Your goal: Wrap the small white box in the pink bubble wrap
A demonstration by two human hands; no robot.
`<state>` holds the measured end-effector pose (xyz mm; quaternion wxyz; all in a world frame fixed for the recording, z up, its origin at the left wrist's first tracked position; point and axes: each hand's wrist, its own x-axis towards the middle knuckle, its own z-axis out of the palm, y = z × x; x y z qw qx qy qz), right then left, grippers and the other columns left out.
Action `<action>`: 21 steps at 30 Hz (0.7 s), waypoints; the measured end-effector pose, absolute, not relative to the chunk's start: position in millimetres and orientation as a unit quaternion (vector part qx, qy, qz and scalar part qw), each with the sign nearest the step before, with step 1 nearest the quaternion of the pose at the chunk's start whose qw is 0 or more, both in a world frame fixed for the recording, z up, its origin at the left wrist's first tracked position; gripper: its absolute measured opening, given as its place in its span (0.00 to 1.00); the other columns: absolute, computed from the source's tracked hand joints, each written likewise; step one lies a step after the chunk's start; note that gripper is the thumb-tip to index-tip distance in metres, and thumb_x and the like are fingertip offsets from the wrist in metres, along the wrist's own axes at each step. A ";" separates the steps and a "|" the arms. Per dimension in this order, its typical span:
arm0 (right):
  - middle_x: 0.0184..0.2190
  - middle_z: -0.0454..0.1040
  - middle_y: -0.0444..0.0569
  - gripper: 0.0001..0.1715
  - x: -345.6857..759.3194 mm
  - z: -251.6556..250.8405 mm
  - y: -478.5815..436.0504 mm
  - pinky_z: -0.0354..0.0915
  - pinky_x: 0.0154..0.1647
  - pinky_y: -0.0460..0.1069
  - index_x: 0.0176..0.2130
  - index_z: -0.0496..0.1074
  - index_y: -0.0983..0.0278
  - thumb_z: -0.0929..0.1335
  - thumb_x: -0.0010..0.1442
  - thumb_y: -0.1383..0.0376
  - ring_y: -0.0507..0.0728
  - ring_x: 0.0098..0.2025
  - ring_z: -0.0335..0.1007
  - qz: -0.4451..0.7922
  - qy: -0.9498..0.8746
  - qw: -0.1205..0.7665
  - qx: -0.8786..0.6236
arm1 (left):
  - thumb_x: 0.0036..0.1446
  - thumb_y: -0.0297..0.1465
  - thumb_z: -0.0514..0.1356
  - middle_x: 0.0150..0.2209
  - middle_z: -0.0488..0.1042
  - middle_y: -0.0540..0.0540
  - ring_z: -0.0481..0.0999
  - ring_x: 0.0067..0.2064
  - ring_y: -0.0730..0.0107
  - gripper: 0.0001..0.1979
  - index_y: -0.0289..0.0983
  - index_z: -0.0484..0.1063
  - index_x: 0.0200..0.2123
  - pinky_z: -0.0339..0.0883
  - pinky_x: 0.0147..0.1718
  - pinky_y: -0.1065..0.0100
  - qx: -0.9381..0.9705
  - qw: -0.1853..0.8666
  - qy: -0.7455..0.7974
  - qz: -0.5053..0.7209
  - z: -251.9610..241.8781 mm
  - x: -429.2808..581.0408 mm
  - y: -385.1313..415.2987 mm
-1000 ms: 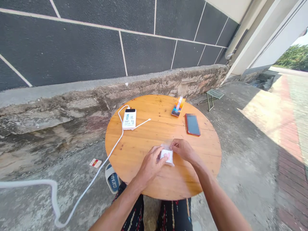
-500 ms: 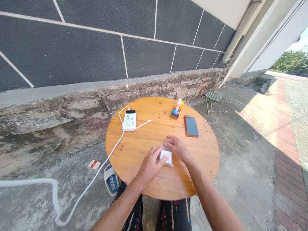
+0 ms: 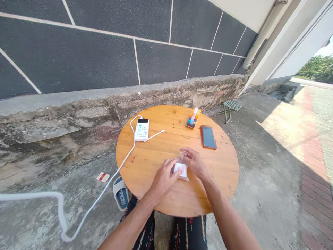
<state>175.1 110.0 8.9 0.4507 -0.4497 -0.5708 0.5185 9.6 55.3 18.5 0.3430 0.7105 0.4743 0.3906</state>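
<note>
On the round wooden table, a small white box (image 3: 180, 169) with a faint reddish print sits in loose, clear plastic wrapping. My left hand (image 3: 166, 175) is closed around the box's left side, its thumb lying across the top. At the far end of the box, my right hand (image 3: 194, 161) has its fingers bent and pinched on the clear plastic wrapping (image 3: 182, 156); the exact fingertip contact is partly hidden.
A white power bank (image 3: 142, 131) with a white cable stands at the left of the table (image 3: 166, 114). A tape roll on an orange and blue holder (image 3: 193, 118) and a red-edged phone (image 3: 208, 137) lie at the right. A folding stool (image 3: 229, 107) is beyond.
My right fingers have shifted slightly at the far end of the box, and more clear wrapping shows there. My left hand keeps its hold. The whole view has shifted slightly.
</note>
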 end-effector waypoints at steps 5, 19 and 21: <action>0.26 0.69 0.41 0.19 175.7 12.4 103.4 0.61 0.31 0.46 0.44 0.67 0.64 0.69 0.52 0.63 0.50 0.28 0.65 0.523 -0.577 0.448 -0.439 | 0.56 0.29 0.57 0.46 0.70 0.46 0.69 0.48 0.63 0.16 0.40 0.68 0.49 0.63 0.49 0.64 0.708 0.336 0.483 0.391 16.6 10.9 54.5; 0.27 0.73 0.45 0.08 173.9 30.0 98.1 0.63 0.31 0.47 0.32 0.71 0.64 0.65 0.52 0.64 0.54 0.30 0.69 0.398 -0.663 0.359 -0.522 | 0.54 0.30 0.58 0.45 0.67 0.45 0.68 0.48 0.64 0.16 0.39 0.69 0.48 0.63 0.49 0.64 0.679 0.359 0.489 0.413 9.4 11.0 54.8; 0.26 0.73 0.44 0.07 173.6 35.2 94.8 0.62 0.31 0.46 0.30 0.71 0.64 0.64 0.53 0.64 0.53 0.29 0.68 0.379 -0.678 0.345 -0.526 | 0.54 0.30 0.58 0.45 0.68 0.45 0.68 0.48 0.64 0.17 0.39 0.67 0.49 0.62 0.49 0.63 0.675 0.359 0.495 0.413 11.2 10.4 54.5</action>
